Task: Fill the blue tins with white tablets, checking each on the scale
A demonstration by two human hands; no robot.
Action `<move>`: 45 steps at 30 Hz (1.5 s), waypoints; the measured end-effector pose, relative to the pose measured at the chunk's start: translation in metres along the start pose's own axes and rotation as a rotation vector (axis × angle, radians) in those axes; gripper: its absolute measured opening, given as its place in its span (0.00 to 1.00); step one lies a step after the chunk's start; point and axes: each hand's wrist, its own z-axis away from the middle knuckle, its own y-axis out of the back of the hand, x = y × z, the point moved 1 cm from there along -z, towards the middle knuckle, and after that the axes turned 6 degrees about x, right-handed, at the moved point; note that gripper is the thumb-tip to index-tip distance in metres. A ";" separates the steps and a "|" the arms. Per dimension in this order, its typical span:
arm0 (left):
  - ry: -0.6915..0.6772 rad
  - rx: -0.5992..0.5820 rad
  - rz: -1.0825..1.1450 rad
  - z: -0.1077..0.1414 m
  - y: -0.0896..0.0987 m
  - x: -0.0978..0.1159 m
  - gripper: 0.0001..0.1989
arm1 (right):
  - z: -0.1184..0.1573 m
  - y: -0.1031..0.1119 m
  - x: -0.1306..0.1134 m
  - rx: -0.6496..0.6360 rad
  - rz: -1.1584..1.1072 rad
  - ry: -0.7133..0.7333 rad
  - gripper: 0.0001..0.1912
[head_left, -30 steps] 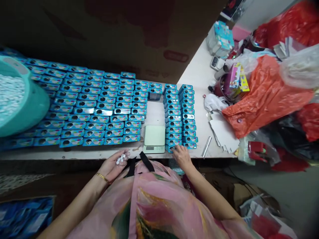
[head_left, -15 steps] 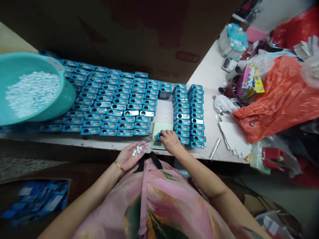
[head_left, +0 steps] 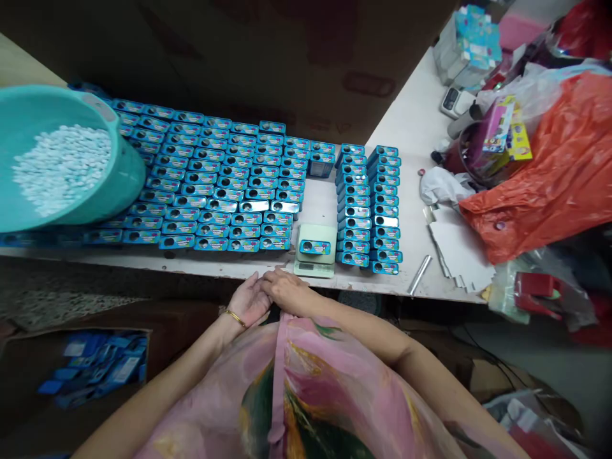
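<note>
A blue tin point(head_left: 315, 247) rests on the pale green scale point(head_left: 314, 269) near the table's front edge. Just left of and below the scale, my left hand point(head_left: 249, 302) is palm up, wearing a gold bracelet. Over its palm and fingers lies my right hand point(head_left: 285, 290), its fingertips bent down into it. White tablets that lay in the left palm are hidden now. Rows of blue tins point(head_left: 210, 231) stand left of the scale, and two more columns point(head_left: 354, 234) stand on its right.
A teal basin point(head_left: 129, 185) of white tablets stands at the left. Behind the tins rises a large brown carton point(head_left: 268, 57). At the right lie a metal tube point(head_left: 419, 275), white card point(head_left: 461, 248) and an orange bag point(head_left: 540, 172).
My right hand has let go of the blue tin on the scale and moved down and left onto my left hand. The view has shifted slightly.
</note>
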 end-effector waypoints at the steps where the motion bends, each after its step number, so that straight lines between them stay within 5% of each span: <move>1: 0.007 -0.007 -0.019 0.002 0.003 -0.001 0.13 | 0.001 -0.001 0.001 -0.014 -0.016 0.016 0.06; 7: 0.070 -0.061 -0.072 0.007 0.020 -0.001 0.10 | 0.007 -0.007 0.005 0.011 -0.133 0.030 0.08; 11: -0.051 -0.076 -0.263 0.008 0.021 0.000 0.08 | 0.024 -0.002 0.014 0.236 -0.383 -0.016 0.10; 14: -0.226 -0.013 -0.582 0.008 0.006 0.004 0.09 | 0.058 0.005 0.030 0.408 -0.494 -0.214 0.11; 19: -0.556 -0.056 -1.092 0.005 -0.039 0.018 0.09 | 0.135 -0.007 0.057 0.357 -0.453 -0.503 0.09; 23: -0.521 -0.094 -0.942 0.004 -0.058 0.022 0.07 | 0.164 -0.023 0.063 0.356 -0.395 -0.554 0.10; 29: -0.226 -0.085 -0.324 -0.008 -0.038 0.020 0.05 | 0.117 -0.004 0.074 0.542 -0.124 -0.573 0.21; 32: -0.149 -0.031 -0.151 -0.016 -0.028 0.020 0.07 | 0.076 0.007 0.093 0.503 -0.031 -0.532 0.29; 36: -0.133 -0.005 -0.048 -0.022 -0.025 0.018 0.07 | 0.046 0.017 0.111 0.399 -0.089 -0.448 0.22; 45: -0.120 -0.133 0.059 -0.031 -0.048 0.012 0.08 | 0.034 0.084 0.033 0.251 0.254 -0.093 0.22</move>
